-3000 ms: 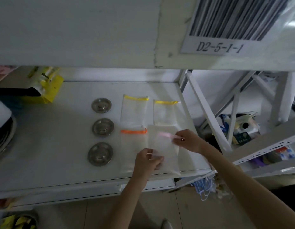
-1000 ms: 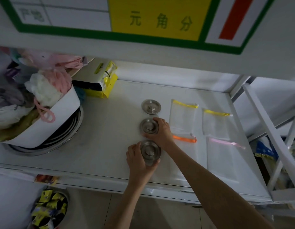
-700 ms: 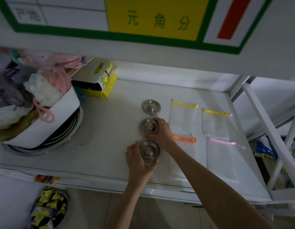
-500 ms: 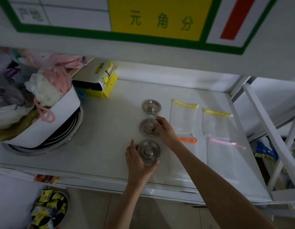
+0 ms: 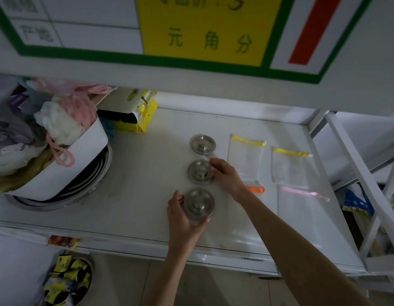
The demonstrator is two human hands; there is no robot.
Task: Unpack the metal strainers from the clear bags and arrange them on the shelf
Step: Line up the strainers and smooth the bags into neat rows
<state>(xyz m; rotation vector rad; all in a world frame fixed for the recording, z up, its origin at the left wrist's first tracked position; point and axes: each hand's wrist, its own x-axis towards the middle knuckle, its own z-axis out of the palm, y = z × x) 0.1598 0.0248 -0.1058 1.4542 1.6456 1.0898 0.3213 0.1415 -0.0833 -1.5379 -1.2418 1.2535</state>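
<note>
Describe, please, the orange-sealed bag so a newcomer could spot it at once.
On the white shelf, right of the strainers, lie four clear bags. The right hand partly hides this bag; it alone has an orange strip, the others yellow or pink.

Above both hands, a price sign [image 5: 204, 29] with green border, yellow panel and a red stripe. Far left of the left hand [image 5: 182, 219], a white tub [image 5: 81, 164], tilted, filled with pink and white mesh puffs [image 5: 65, 120]. The tub rests in a stack of metal basins [image 5: 96, 180]. Beyond the tub, up and left of the right hand [image 5: 227, 175], yellow packaging [image 5: 143, 120] lies flat. Below and left of the left hand, on the floor, a heap of yellow-and-black packets [image 5: 65, 281]. Well right of the right hand, a white rack frame [image 5: 363, 180] with a blue packet [image 5: 355, 202] behind it; contents unclear.
</note>
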